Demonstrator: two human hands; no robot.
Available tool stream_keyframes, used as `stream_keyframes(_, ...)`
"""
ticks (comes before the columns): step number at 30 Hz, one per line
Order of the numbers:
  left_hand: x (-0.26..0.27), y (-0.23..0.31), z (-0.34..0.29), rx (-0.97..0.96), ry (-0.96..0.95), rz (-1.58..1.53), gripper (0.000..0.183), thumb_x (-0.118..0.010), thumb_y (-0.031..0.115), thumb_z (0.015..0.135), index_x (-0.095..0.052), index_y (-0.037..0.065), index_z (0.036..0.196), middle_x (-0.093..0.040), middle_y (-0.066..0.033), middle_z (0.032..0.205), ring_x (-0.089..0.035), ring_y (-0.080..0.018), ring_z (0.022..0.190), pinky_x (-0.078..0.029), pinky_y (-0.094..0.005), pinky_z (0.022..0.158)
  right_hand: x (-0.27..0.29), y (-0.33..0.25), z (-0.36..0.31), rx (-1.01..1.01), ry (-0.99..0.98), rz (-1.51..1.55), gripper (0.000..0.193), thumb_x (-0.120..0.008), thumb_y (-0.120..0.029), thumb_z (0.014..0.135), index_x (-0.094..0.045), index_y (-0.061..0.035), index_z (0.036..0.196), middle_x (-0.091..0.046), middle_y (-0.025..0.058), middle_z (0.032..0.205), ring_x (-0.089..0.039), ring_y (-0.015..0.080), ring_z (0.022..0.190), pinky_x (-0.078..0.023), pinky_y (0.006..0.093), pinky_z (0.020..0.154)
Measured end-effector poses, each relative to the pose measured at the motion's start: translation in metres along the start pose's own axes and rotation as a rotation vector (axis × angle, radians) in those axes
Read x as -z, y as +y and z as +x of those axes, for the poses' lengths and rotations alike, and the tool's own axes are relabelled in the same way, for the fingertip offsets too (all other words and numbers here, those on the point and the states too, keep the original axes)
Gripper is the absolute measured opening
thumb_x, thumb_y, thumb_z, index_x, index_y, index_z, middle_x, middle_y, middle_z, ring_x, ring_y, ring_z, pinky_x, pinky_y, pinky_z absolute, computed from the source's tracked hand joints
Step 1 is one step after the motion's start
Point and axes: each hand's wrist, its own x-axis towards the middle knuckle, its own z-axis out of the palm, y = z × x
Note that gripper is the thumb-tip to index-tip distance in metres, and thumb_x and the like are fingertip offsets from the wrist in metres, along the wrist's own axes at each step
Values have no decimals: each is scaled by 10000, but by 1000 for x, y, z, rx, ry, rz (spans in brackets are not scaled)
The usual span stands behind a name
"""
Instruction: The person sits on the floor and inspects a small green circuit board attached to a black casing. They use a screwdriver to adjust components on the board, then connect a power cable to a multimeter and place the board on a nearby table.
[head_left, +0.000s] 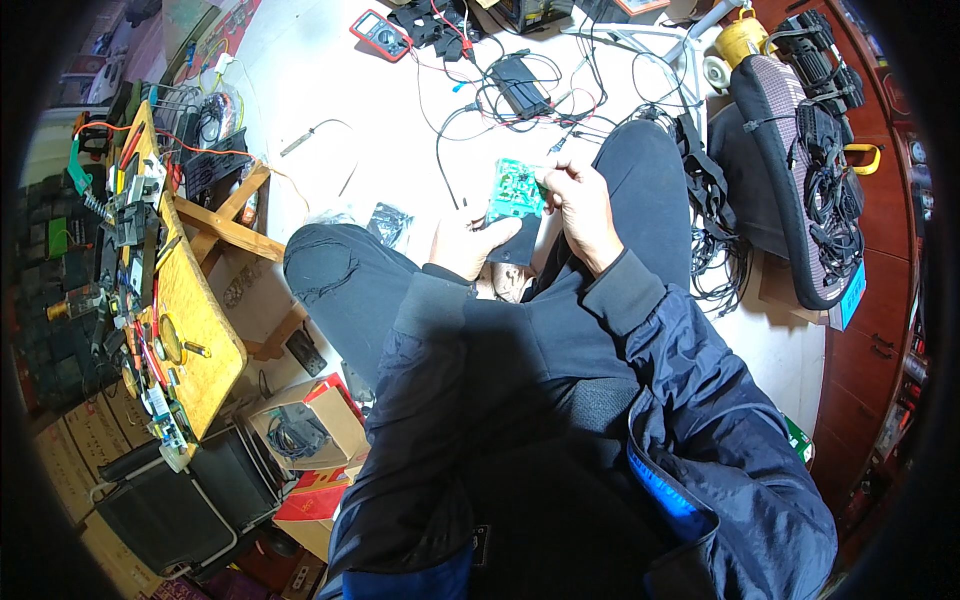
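Observation:
A green circuit board [515,188] is held up between my knees, its soldered or traced face turned toward me. My left hand [462,243] grips it at the lower left, thumb near the lower edge and the other fingers partly hidden. At the upper right edge, my right hand [582,208] is closed in a pinch, fingertips against the board. Whether something small sits in that pinch as well, I cannot make out. Just below the board shows a dark flat piece [514,245]; whether it is joined to the board is unclear.
A red multimeter [381,36] and a black power adapter [520,86] lie ahead among tangled cables. Clear plastic bags [388,222] rest by my left knee. A yellow-topped workbench [205,335] with tools stands at left, an open cardboard box [308,425] below. At right is a cushion [775,170] carrying cables.

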Motion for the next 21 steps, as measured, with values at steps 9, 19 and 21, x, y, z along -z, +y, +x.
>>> stream_keyframes(9,-2,-1,-1,-128,26,82,306,-759,114,908,-712,-39,1169,-748,-60,995,-655,-98,862,-528,-250,790,0,-1,0,66,-28,-31,255,-641,-59,913,-646,55,1141,-634,40,904,-575,95,713,-486,244,669)
stream_keyframes(19,-1,-10,10,-425,337,442,317,-807,103,812,-724,-1,1100,-739,-162,1022,-716,-262,907,-548,-346,814,-7,-11,-15,190,-155,-69,295,-720,-48,886,-678,51,1162,-683,52,974,-620,96,834,-526,254,771)
stream_keyframes(21,2,-9,12,-513,416,682,322,-756,84,865,-710,19,1177,-741,-137,1065,-699,-237,936,-546,-327,879,-8,-13,-18,198,-169,-82,303,-715,-39,879,-680,45,1168,-690,60,1001,-622,98,856,-528,255,787)
